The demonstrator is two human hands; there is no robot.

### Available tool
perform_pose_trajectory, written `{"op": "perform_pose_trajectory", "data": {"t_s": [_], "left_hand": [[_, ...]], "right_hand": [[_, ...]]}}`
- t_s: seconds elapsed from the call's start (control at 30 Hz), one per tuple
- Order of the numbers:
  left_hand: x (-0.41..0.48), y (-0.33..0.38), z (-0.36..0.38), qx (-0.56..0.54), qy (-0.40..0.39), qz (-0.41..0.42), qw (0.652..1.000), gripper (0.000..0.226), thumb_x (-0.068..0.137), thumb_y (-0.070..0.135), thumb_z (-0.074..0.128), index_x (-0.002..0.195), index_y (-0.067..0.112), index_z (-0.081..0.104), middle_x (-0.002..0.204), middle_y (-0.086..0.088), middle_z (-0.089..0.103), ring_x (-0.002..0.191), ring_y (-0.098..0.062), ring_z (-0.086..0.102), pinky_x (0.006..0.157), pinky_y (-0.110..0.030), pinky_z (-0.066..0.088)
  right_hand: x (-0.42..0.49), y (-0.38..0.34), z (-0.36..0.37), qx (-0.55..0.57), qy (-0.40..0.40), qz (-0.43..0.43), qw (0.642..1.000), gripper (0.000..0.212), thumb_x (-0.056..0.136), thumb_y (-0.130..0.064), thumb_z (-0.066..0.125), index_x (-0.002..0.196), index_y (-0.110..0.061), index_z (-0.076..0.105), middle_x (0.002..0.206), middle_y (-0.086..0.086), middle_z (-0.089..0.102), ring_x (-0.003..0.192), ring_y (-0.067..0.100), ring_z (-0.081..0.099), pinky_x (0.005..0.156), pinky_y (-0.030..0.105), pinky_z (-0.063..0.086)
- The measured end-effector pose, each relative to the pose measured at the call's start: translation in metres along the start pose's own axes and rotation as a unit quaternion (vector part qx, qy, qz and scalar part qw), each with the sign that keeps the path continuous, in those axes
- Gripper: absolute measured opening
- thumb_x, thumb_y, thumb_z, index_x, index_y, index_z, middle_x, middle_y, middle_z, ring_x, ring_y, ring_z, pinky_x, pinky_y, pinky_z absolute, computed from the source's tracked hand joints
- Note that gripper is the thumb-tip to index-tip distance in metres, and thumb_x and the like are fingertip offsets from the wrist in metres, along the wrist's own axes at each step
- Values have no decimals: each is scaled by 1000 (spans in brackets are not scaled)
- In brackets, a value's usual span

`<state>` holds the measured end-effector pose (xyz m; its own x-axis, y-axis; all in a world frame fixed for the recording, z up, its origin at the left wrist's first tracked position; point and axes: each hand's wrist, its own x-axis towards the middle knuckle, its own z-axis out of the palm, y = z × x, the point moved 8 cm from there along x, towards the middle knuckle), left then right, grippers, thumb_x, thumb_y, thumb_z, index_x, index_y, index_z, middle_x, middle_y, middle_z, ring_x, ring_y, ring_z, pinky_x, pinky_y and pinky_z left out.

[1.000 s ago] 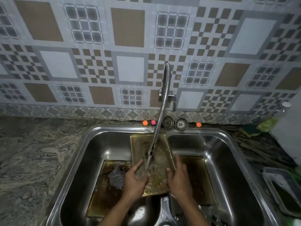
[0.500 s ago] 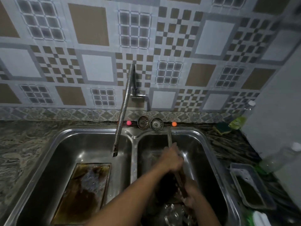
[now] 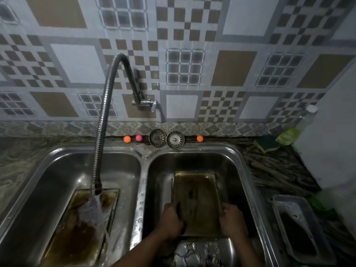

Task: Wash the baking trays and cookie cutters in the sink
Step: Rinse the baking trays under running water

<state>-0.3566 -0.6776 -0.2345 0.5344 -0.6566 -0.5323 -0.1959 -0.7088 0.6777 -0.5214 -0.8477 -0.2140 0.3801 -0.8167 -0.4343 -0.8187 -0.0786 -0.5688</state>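
Fingers of the left hand [image 3: 172,221] and the right hand [image 3: 232,221] curl round the near corners of a baking tray [image 3: 196,199], holding it in the right basin of the sink [image 3: 143,151]. A second tray [image 3: 77,237] lies in the left basin under the running tap [image 3: 97,186]. The held tray looks rinsed and is being set down; next probably comes a fresh grip on the soaking tray. Half a second ago the tray stood on edge; now it lies nearly flat.

Two metal strainers [image 3: 166,139] stand at the counter's [image 3: 28,157] back edge among three small balls [image 3: 127,139]. A green sponge [image 3: 267,143] and plastic bottle [image 3: 300,126] sit at the right back corner.
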Motion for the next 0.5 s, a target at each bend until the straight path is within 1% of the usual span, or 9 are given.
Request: {"op": "perform_pose_trajectory", "data": {"t_s": [0.03, 0.1, 0.17, 0.27, 0.33, 0.37, 0.4, 0.43, 0.5], "left_hand": [[0, -3, 1, 9, -8, -15, 1000, 55, 67, 24, 62, 122, 23, 59, 109, -5, 68, 91, -22, 70, 77, -28, 58], [-5, 4, -5, 24, -4, -20, 999, 38, 73, 13, 64, 111, 20, 63, 102, -2, 71, 87, -14, 68, 68, -21, 53], [1, 0, -3, 39, -2, -13, 999, 39, 79, 7, 63, 115, 21, 63, 104, 3, 70, 93, -8, 64, 69, -15, 47], [13, -19, 5, 51, -6, -18, 998, 31, 79, 15, 64, 108, 24, 71, 102, 5, 70, 97, -11, 68, 79, -18, 54], [17, -24, 10, 123, -10, -3, 992, 22, 83, 10, 64, 102, 17, 73, 90, 5, 68, 85, -8, 70, 66, -8, 50], [18, -25, 11, 125, -11, 8, 992, 18, 86, 5, 61, 100, 13, 70, 83, 8, 64, 77, -4, 68, 57, -2, 43], [16, -12, 12, 118, -18, 35, 992, 12, 91, 3, 56, 94, 10, 66, 76, 8, 60, 67, -3, 66, 50, -2, 39], [17, -13, 14, 48, -26, 32, 998, 15, 94, 4, 51, 84, 10, 60, 65, 6, 55, 52, -5, 61, 42, -10, 39], [18, -26, 13, -135, 30, -29, 990, 25, 88, 13, 53, 63, 13, 49, 45, 1, 43, 31, -16, 42, 37, -12, 30]], "right_hand": [[5, 4, 4, -23, 1, 2, 1000, 21, 86, -19, 57, 99, -25, 72, 91, -1, 74, 83, 21, 70, 75, 35, 58], [12, 8, 10, -38, 12, 13, 999, 24, 86, -13, 54, 103, -18, 70, 99, 5, 72, 90, 26, 69, 77, 33, 56], [15, 10, 17, -35, 17, 20, 999, 25, 88, -8, 52, 105, -13, 70, 103, 10, 71, 96, 29, 67, 78, 31, 54], [21, 19, 31, -38, 13, 26, 999, 22, 88, -9, 53, 101, -12, 70, 101, 11, 71, 96, 29, 67, 77, 32, 53], [25, 28, 41, -45, -4, 32, 998, 21, 87, -9, 54, 99, -13, 70, 98, 8, 71, 94, 28, 66, 77, 32, 53], [26, 33, 46, -41, -8, 33, 999, 22, 85, -8, 55, 99, -14, 70, 98, 7, 71, 93, 27, 66, 77, 32, 53], [27, 38, 49, -36, -11, 36, 999, 23, 83, -7, 55, 99, -14, 70, 97, 6, 71, 93, 27, 67, 78, 33, 54], [27, 38, 50, -32, -11, 34, 999, 24, 82, -7, 56, 99, -15, 70, 96, 5, 71, 92, 26, 67, 77, 33, 54], [23, 35, 49, -31, -8, 27, 999, 25, 83, -5, 57, 98, -18, 71, 92, 3, 72, 87, 24, 68, 72, 29, 52]]}}
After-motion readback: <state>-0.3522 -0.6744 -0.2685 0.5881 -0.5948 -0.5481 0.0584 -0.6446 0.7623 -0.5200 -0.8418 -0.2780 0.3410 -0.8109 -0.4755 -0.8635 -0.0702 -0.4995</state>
